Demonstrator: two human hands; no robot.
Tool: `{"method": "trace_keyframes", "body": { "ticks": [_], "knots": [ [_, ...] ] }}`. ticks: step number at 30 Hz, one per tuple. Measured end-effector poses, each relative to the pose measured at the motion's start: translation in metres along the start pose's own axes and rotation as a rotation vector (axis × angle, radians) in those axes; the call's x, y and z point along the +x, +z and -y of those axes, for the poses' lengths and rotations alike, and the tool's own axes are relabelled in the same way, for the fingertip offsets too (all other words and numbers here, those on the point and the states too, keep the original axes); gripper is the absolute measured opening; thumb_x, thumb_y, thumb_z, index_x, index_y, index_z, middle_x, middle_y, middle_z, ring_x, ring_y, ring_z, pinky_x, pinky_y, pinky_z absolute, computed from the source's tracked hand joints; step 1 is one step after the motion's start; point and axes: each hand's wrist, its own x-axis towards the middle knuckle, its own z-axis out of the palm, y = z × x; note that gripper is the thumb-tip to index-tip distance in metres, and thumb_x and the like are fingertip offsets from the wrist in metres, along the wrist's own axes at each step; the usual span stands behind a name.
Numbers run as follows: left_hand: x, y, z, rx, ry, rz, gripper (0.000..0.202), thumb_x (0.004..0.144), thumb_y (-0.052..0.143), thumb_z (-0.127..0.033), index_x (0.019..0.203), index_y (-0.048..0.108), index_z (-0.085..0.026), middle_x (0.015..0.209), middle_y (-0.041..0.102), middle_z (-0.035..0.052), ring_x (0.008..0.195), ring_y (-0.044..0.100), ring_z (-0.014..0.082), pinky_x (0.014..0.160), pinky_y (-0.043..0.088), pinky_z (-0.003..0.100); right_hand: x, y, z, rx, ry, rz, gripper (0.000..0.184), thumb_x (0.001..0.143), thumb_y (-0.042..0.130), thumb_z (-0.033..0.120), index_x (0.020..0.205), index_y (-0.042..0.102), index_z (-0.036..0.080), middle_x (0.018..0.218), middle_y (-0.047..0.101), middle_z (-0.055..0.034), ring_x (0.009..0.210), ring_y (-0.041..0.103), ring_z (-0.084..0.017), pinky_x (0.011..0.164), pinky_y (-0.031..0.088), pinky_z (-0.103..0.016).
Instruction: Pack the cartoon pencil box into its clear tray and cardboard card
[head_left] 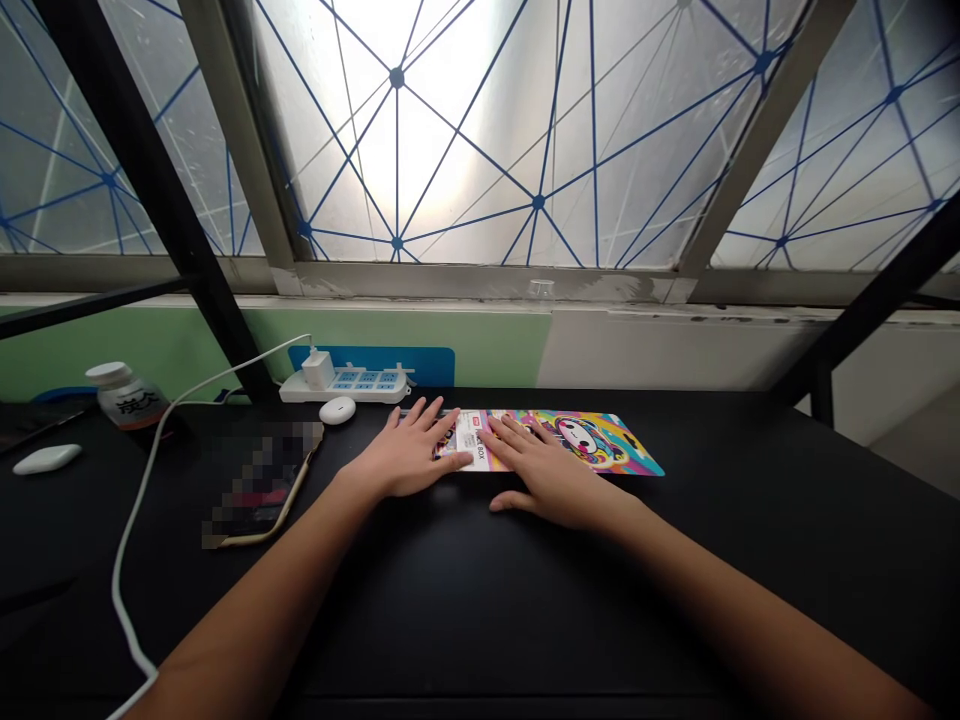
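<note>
A long, flat, brightly printed cardboard sheet lies across the black desk, with a cartoon character on its right part and a white panel with "BOX" lettering near its middle. My left hand rests flat over its left end, fingers spread. Just right of the white panel, my right hand lies palm down on the sheet, its thumb over the bare desktop. Neither hand grips anything. The left end of the sheet is mostly hidden under my left hand.
A white power strip with a plugged-in charger stands by the wall. A white cable runs down the left side. Nearby are a round white case, a blurred phone-like object, a white-capped bottle and a white mouse.
</note>
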Motion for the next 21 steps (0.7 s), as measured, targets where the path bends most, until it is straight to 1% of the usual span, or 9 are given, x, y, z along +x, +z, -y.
{"method": "trace_keyframes", "body": {
  "ticks": [4,6,8,10,12,14,17,19,21],
  "knots": [
    [0.006,-0.004,0.02,-0.015,-0.071,0.054,0.088,0.089,0.018,-0.084,0.159,0.021,-0.031,0.167,0.007,0.0073,0.154,-0.002,0.0329,0.119,0.005,0.062,-0.006,0.0,-0.017,-0.012,0.026,0.034,0.066,0.099,0.051,0.046,0.158,0.028,0.029,0.164,0.027,-0.0072,0.15,0.024,-0.031,0.12,0.023,-0.055],
    [0.006,-0.006,0.031,-0.015,-0.096,0.058,0.091,0.087,0.02,-0.086,0.159,0.021,-0.031,0.167,0.007,0.0091,0.154,-0.002,0.0343,0.118,0.005,0.063,-0.009,0.001,-0.029,-0.011,0.039,0.016,0.06,0.1,0.047,0.037,0.157,0.029,0.03,0.164,0.029,-0.0066,0.15,0.026,-0.031,0.12,0.026,-0.055],
    [0.005,-0.008,0.04,-0.015,-0.111,0.061,0.092,0.086,0.022,-0.087,0.159,0.02,-0.031,0.167,0.007,0.0098,0.153,-0.001,0.0352,0.118,0.006,0.064,-0.014,0.004,-0.041,-0.013,0.051,-0.013,0.061,0.099,0.043,0.025,0.158,0.028,0.031,0.164,0.028,-0.0062,0.15,0.026,-0.03,0.118,0.029,-0.055],
    [0.004,-0.01,0.044,-0.016,-0.107,0.059,0.092,0.086,0.022,-0.087,0.159,0.02,-0.032,0.167,0.007,0.0087,0.153,-0.001,0.0348,0.118,0.006,0.063,-0.022,0.009,-0.051,-0.024,0.061,-0.046,0.068,0.095,0.04,0.013,0.158,0.025,0.034,0.164,0.029,-0.0043,0.149,0.028,-0.029,0.117,0.032,-0.055],
    [0.003,-0.011,0.044,-0.02,-0.088,0.052,0.089,0.087,0.022,-0.086,0.159,0.02,-0.034,0.167,0.008,0.0066,0.154,0.0,0.0331,0.119,0.006,0.061,-0.034,0.013,-0.062,-0.046,0.07,-0.078,0.076,0.09,0.037,0.006,0.158,0.025,0.037,0.163,0.031,-0.0024,0.148,0.032,-0.027,0.115,0.035,-0.055],
    [0.003,-0.011,0.043,-0.025,-0.071,0.038,0.087,0.087,0.022,-0.086,0.159,0.022,-0.035,0.167,0.01,0.0055,0.154,0.001,0.0317,0.12,0.007,0.06,-0.049,0.012,-0.073,-0.081,0.081,-0.121,0.078,0.086,0.037,0.003,0.156,0.03,0.036,0.16,0.037,-0.0027,0.146,0.037,-0.027,0.114,0.038,-0.054],
    [0.004,-0.01,0.04,-0.032,-0.066,0.005,0.086,0.088,0.022,-0.085,0.158,0.025,-0.034,0.167,0.013,0.0073,0.154,0.003,0.0321,0.119,0.008,0.059,-0.07,0.002,-0.087,-0.13,0.131,-0.214,0.076,0.084,0.038,0.002,0.153,0.038,0.032,0.154,0.047,-0.0055,0.14,0.047,-0.026,0.109,0.045,-0.05],
    [0.005,-0.008,0.038,-0.034,-0.07,-0.021,0.086,0.089,0.022,-0.084,0.158,0.027,-0.032,0.167,0.015,0.0091,0.154,0.005,0.0329,0.119,0.008,0.059,-0.08,-0.01,-0.085,-0.153,0.175,-0.301,0.074,0.084,0.037,0.002,0.153,0.039,0.03,0.152,0.05,-0.0073,0.136,0.051,-0.026,0.104,0.049,-0.049],
    [0.006,-0.005,0.035,-0.035,-0.078,-0.046,0.085,0.091,0.021,-0.082,0.158,0.029,-0.031,0.166,0.017,0.0102,0.154,0.007,0.0341,0.119,0.009,0.06,-0.084,-0.021,-0.069,-0.165,0.176,-0.382,0.074,0.085,0.036,0.002,0.154,0.037,0.028,0.152,0.049,-0.0082,0.137,0.05,-0.026,0.104,0.049,-0.049]
  ]
}}
